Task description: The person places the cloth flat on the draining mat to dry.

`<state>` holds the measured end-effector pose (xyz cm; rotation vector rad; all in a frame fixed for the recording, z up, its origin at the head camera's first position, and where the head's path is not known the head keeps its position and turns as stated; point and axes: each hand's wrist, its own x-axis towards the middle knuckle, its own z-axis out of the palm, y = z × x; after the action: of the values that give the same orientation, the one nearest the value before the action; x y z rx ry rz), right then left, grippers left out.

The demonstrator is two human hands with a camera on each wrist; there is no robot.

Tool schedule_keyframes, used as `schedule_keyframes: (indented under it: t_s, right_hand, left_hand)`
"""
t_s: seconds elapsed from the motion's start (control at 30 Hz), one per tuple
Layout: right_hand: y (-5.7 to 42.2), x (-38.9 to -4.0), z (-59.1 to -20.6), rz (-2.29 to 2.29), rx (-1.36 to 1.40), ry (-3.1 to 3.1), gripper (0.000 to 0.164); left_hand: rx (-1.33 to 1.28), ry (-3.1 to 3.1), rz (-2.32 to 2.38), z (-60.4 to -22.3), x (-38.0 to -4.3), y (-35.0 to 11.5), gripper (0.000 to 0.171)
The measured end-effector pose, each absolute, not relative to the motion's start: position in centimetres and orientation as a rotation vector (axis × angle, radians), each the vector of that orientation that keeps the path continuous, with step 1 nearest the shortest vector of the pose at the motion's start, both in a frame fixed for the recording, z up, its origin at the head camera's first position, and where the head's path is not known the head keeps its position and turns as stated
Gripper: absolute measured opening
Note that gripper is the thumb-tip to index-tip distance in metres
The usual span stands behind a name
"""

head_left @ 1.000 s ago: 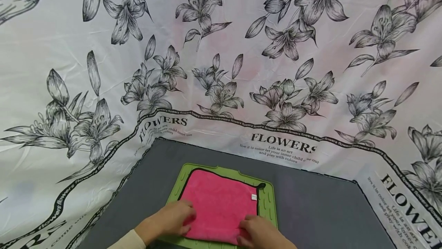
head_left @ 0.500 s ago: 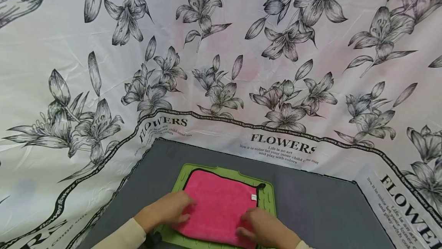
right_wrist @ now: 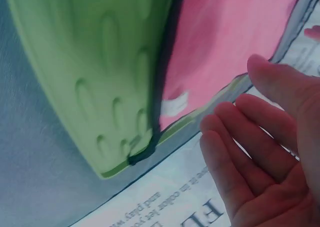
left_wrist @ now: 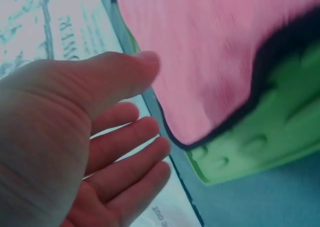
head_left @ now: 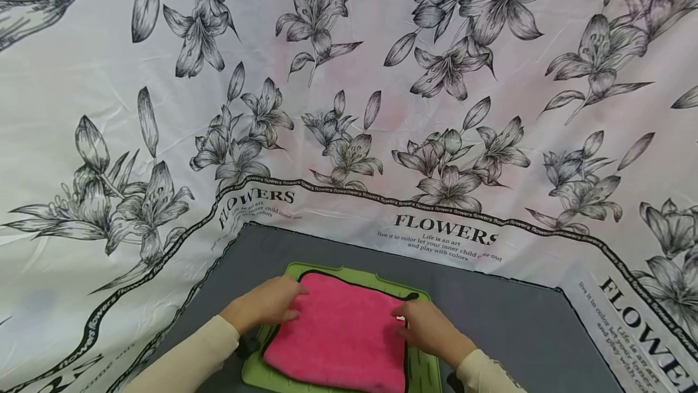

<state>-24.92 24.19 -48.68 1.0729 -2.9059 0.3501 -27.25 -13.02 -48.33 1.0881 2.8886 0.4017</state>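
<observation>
A pink cloth with black edging lies spread over a green ridged tray. My left hand is at the cloth's far left side. In the left wrist view its fingers reach out loosely, with nothing held. Over the cloth's right side, near its small white label, is my right hand. The right wrist view has that hand's fingers extended and the palm bare. A black loop sticks out from the cloth's far right corner.
The tray lies on a dark grey tabletop. Behind and along the sides hangs a white sheet printed with black flowers and lettering.
Both hands have moved away from the near part of the cloth toward its far edge. The cloth's near left corner has spread out, and more of its near part shows.
</observation>
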Motion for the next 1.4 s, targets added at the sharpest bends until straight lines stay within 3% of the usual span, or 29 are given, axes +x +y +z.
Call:
schedule_keyframes:
  t_s: [0.2, 0.47, 0.6, 0.77, 0.9, 1.1, 1.4]
  right_hand:
    - [24.9, -26.5, -49.5, 0.328, 0.920, -2.900, 0.014]
    - [25.2, -28.0, -50.4, 0.246, 0.853, -2.878, 0.005]
    - [25.2, -28.7, -51.1, 0.262, 0.871, -2.826, 0.013]
    - [24.8, -29.5, -52.1, 0.265, 0.828, -2.830, 0.025]
    - [24.3, -29.8, -53.2, 0.160, 0.793, -2.807, 0.027]
    - [23.5, -29.6, -53.8, 0.092, 0.782, -2.752, 0.025]
    - [23.6, -29.9, -53.2, 0.146, 0.797, -2.774, 0.023]
  left_hand:
    - [1.039, 2.995, 0.359, -48.7, -29.1, -12.8, 0.010]
    - [1.045, 2.990, 0.282, -49.5, -31.2, -11.8, 0.019]
    - [1.056, 3.002, 0.274, -50.3, -32.0, -11.4, 0.022]
    - [1.064, 3.033, 0.256, -51.7, -32.7, -11.0, 0.009]
    - [1.106, 3.054, 0.315, -53.1, -32.9, -11.0, 0.033]
    - [1.059, 3.100, 0.449, -53.9, -32.8, -11.0, 0.025]
    - [1.067, 3.114, 0.493, -54.0, -32.8, -11.1, 0.027]
